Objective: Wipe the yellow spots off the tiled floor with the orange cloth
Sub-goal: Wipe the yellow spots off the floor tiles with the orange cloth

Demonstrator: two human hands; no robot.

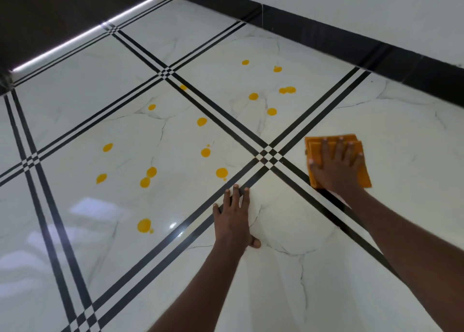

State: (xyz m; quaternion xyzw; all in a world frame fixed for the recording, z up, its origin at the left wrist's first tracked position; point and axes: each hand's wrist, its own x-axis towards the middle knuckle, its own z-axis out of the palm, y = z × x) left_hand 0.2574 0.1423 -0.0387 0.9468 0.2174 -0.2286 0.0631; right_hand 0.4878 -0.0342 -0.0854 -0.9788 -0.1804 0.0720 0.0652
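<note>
- Orange cloth (315,153), folded into a flat square with layered edges showing at its far side, lying on a white tile of the tiled floor (401,156), just right of the crossing of black stripe bands.
- Pressed flat under the right hand (335,169): palm down, fingers straight and spread, fingertips reaching near the cloth's far edge, thumb out at the cloth's left edge; nothing pinched or curled around.
- Yellow spots (205,152) scattered over 2 tiles to the left of and beyond the cloth, all apart from it, none touched by either hand.
- About 5 spots on the far tile, 1 on the stripe band between the 2 tiles, the rest on the nearer left tile, a few in touching pairs; largest 1 nearest the camera at lower left.
- Left hand (234,220) resting flat on the floor, fingers straight and close together, fingertips lying across a black stripe band (175,241), thumb out to the right; holding nothing.
- Nearest spot to the left hand just beyond its fingertips.
- Black skirting (351,34) along the white wall at the far right; dark panel with a lit strip at its base at upper left.
- No brand, label or writing readable anywhere.
</note>
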